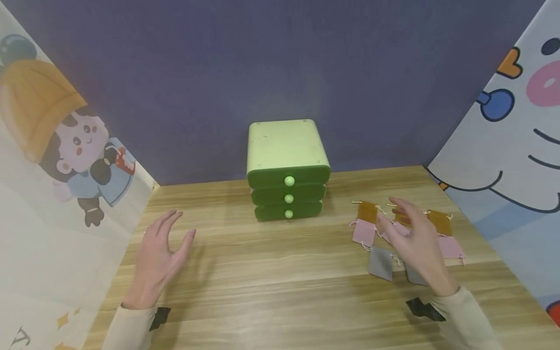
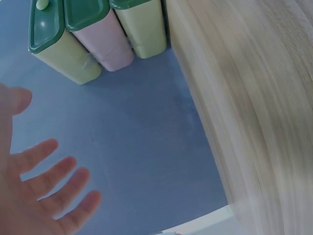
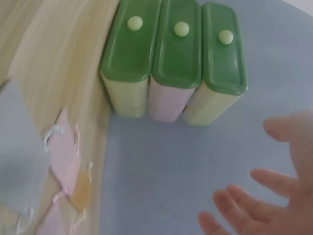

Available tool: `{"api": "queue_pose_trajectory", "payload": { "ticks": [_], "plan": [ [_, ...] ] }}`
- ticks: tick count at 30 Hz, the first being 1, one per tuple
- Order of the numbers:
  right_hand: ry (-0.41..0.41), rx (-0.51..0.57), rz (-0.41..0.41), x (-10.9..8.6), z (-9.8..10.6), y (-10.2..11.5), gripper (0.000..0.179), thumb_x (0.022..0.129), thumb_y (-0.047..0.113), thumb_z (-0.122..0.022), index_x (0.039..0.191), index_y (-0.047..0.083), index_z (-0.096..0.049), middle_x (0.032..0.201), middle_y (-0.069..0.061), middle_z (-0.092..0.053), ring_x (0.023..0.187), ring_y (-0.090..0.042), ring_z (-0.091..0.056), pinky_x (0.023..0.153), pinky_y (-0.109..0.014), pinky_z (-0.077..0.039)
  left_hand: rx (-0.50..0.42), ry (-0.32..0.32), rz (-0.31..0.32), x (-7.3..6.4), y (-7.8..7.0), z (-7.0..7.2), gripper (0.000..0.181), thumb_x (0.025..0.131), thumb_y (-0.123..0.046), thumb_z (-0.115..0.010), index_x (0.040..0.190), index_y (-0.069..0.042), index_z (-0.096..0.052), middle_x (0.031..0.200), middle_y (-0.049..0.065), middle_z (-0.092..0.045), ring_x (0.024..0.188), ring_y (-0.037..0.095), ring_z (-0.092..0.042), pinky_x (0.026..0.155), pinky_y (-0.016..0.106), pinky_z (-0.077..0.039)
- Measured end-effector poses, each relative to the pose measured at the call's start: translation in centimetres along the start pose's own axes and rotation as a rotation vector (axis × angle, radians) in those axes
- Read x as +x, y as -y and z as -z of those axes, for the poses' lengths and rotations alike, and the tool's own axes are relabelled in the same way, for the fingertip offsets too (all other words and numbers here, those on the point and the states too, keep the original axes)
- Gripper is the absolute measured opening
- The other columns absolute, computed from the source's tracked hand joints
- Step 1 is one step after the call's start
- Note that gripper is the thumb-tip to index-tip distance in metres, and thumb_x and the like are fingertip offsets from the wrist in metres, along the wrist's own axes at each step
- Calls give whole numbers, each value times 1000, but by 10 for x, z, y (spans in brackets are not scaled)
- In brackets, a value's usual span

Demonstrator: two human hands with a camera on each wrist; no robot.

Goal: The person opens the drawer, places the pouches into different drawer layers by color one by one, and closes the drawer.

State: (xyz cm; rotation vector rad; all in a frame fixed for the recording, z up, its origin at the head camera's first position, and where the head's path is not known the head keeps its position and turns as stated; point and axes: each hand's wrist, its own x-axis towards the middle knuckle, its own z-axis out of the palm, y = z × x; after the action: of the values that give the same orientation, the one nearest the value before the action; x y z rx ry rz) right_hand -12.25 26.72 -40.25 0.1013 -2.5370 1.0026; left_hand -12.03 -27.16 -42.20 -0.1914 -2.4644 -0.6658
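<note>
My left hand (image 1: 158, 255) hovers over the left part of the wooden table, fingers spread and holding nothing. Above the small drawstring pouches on the right is my right hand (image 1: 417, 243), also with loose fingers and nothing in it. Those pouches lie flat in rough rows: brown ones such as this brown pouch (image 1: 367, 212), pink ones like the pink pouch (image 1: 364, 232), and grey ones nearest me, including a grey pouch (image 1: 380, 263). The right hand partly hides several. Between the hands, farther back, stands a small drawer box (image 1: 286, 143) with three green drawer fronts, all pushed in.
The wooden table (image 1: 245, 301) meets a dark blue back wall (image 1: 280, 63) just behind the drawer box. Printed side panels flank it: a cartoon child (image 1: 87, 141) on the left panel, a large cartoon figure on the right panel (image 1: 485, 160).
</note>
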Motion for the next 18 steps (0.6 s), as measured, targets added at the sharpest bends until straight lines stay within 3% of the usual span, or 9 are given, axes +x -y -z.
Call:
{"api": "queue_pose_trajectory", "payload": {
  "ticks": [3, 5, 9, 12, 18],
  "plan": [
    [-27, 63, 15, 2, -5, 5, 49, 101, 27, -74, 147, 12, -63, 142, -14, -68, 116, -23, -70, 89, -13, -51, -4, -41, -22, 1, -1, -2, 52, 93, -25, -77, 137, 0, -66, 142, 24, -65, 131, 49, -59, 109, 65, -46],
    [-35, 137, 35, 3, -8, 8, 44, 101, 19, -74, 143, 10, -65, 137, -13, -71, 109, -6, -69, 88, -3, -48, -11, -55, -29, 2, -2, -4, 51, 93, -25, -78, 136, -1, -67, 140, 23, -67, 129, 48, -61, 106, 64, -48],
    [-29, 247, 67, 6, -15, 14, 41, 101, 9, -73, 141, 5, -66, 129, -7, -71, 104, 11, -63, 87, -3, -51, -37, -50, -20, 4, -5, -6, 50, 93, -23, -78, 137, -2, -67, 139, 23, -67, 127, 47, -62, 103, 65, -50],
    [-24, 276, 67, 8, -20, 18, 40, 101, 8, -72, 140, 6, -66, 127, -4, -72, 104, 10, -63, 88, -4, -51, -58, -41, -7, 6, -7, -8, 49, 93, -22, -78, 137, -2, -67, 138, 23, -68, 123, 46, -64, 98, 65, -53],
    [-44, 315, 49, 14, -29, 27, 35, 101, 7, -72, 135, 4, -69, 120, -13, -75, 98, 6, -67, 85, -7, -54, -75, -41, 4, 9, -10, -11, 48, 94, -23, -78, 137, -4, -68, 131, 20, -71, 109, 40, -68, 84, 61, -55]
  ]
}}
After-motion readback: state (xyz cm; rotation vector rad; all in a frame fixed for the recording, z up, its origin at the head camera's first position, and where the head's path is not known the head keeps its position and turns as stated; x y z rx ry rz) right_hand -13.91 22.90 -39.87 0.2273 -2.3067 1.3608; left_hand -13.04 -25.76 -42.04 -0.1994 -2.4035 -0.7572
